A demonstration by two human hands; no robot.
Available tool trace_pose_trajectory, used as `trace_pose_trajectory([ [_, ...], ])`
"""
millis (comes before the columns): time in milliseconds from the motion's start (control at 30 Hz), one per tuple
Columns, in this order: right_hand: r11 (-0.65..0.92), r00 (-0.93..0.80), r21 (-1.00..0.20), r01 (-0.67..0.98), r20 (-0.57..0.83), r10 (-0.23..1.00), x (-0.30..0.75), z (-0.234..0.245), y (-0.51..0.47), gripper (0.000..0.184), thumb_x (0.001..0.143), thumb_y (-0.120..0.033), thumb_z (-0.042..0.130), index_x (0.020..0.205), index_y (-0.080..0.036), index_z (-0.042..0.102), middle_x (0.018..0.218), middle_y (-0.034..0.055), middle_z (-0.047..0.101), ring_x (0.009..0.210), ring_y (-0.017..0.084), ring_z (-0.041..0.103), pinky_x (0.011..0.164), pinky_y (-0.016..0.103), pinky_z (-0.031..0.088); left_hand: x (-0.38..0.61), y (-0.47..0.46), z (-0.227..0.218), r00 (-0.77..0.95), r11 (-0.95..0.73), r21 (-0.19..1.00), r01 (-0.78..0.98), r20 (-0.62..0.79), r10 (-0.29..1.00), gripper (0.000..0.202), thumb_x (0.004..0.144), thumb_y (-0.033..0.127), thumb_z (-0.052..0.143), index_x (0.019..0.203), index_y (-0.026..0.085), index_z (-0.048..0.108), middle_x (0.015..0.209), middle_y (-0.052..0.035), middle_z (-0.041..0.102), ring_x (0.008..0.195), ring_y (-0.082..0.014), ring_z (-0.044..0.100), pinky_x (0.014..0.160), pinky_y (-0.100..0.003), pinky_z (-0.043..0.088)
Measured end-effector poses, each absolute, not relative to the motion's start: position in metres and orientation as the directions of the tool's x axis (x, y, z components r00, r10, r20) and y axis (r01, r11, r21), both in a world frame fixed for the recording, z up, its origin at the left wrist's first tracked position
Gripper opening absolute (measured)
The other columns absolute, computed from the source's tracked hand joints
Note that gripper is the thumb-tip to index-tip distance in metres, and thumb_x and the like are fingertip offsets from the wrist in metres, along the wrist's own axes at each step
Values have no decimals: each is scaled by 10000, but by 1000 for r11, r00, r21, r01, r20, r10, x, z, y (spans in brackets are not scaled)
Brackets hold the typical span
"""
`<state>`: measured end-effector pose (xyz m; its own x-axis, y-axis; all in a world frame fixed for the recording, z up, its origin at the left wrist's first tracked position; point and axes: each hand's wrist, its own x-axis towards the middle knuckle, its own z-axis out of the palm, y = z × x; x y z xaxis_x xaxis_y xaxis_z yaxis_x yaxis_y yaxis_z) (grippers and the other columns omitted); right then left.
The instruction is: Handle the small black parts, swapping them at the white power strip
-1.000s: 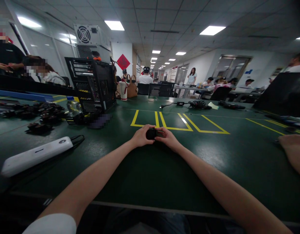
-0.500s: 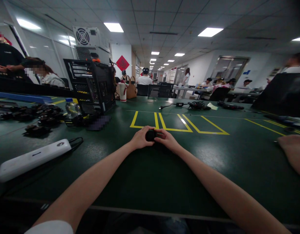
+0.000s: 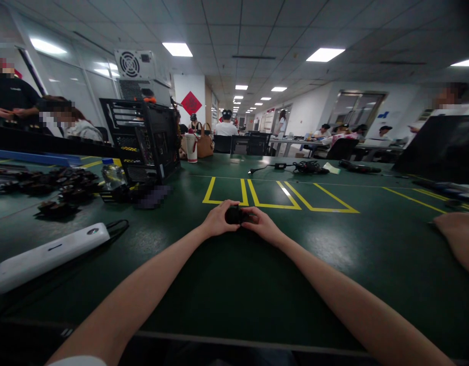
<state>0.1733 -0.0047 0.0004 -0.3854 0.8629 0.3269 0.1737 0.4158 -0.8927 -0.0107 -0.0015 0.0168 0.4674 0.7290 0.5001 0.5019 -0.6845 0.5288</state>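
A small round black object (image 3: 233, 215) is held between my two hands, just above or on the green table. My left hand (image 3: 218, 219) curls around its left side, thumb below and fingers on top. At its right side, my right hand (image 3: 262, 225) pinches with thumb and fingertips at the object's edge. The fingers cover much of it, and its exact kind cannot be made out. Just beyond my hands lie yellow tape outlines (image 3: 270, 206) on the table.
A white power bank-like device (image 3: 53, 256) with a black cord lies left. Behind it are black parts (image 3: 57, 208), a bottle (image 3: 113, 175) and an open computer case (image 3: 143, 137). Cables (image 3: 309, 166) lie at the back. Another person's hand (image 3: 458, 236) rests at right.
My right hand's fingers have shifted slightly down and curled more at the black object's right edge. The object has turned a little in my left hand. The view tilts slightly up.
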Motion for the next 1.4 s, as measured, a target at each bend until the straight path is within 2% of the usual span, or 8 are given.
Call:
trace_pose_trajectory([
  [167, 488, -351, -733, 473, 351, 868, 176, 1, -13, 497, 614, -181, 646, 1077, -179, 465, 1066, 75, 542, 993, 218, 523, 890, 410, 391, -13, 1, 16, 454, -656, 549, 518, 474, 755, 611, 586, 265, 670, 1139, 228, 412, 1093, -49, 515, 946, -223, 531, 807, -384, 423],
  [267, 477, -316, -677, 560, 357, 879, 177, 2, -16, 527, 629, -199, 637, 1120, -173, 449, 1105, 100, 525, 1025, 234, 504, 897, 413, 380, -15, 9, 11, 447, -621, 584, 523, 432, 783, 596, 606, 309, 658, 1139, 231, 404, 1100, -54, 514, 941, -223, 537, 795, -387, 432],
  [533, 437, -311, -683, 585, 309, 899, 181, -2, -8, 506, 616, -243, 659, 1085, -193, 475, 1079, 80, 559, 1013, 214, 527, 898, 415, 377, -15, 25, -2, 476, -508, 705, 494, 270, 837, 603, 663, 347, 615, 1185, 221, 340, 1120, -93, 516, 1002, -229, 529, 833, -402, 421],
  [733, 407, -286, -668, 623, 289, 914, 178, 0, -7, 488, 626, -242, 649, 1075, -173, 472, 1063, 100, 570, 1010, 226, 529, 884, 412, 384, -13, 21, 1, 484, -543, 660, 519, 296, 823, 660, 622, 339, 654, 1187, 177, 353, 1150, -121, 488, 1046, -253, 492, 894, -440, 371],
  [900, 408, -336, -659, 632, 241, 910, 176, 14, -32, 516, 594, -230, 677, 1065, -203, 467, 1013, 81, 588, 954, 245, 554, 819, 409, 413, -8, -12, 15, 570, -565, 630, 532, 227, 790, 659, 640, 338, 633, 1206, 181, 334, 1159, -119, 474, 1046, -261, 484, 883, -419, 383],
  [1033, 442, -421, -679, 586, 211, 882, 177, 22, -85, 559, 589, -214, 686, 1089, -251, 440, 941, 57, 606, 882, 252, 582, 757, 392, 429, -10, -66, 25, 665, -652, 547, 525, 215, 715, 728, 620, 314, 649, 1241, 196, 288, 1140, -107, 481, 1029, -262, 481, 880, -401, 383],
  [1167, 353, -414, -816, 458, 155, 897, 171, 19, -140, 597, 540, -259, 730, 1057, -281, 432, 915, 44, 608, 854, 248, 588, 760, 395, 444, -19, -125, 30, 726, -706, 514, 487, 210, 655, 765, 614, 283, 656, 1269, 242, 263, 1170, -80, 465, 1036, -258, 463, 894, -387, 374],
  [1400, 140, -349, -978, 155, 78, 934, 141, 5, -186, 739, 542, -255, 734, 1151, -282, 317, 1006, 27, 530, 898, 185, 586, 806, 359, 484, -35, -181, 23, 634, -664, 456, 593, 244, 733, 598, 652, 249, 617, 1187, 351, 368, 1166, -18, 449, 986, -221, 460, 844, -382, 404],
])
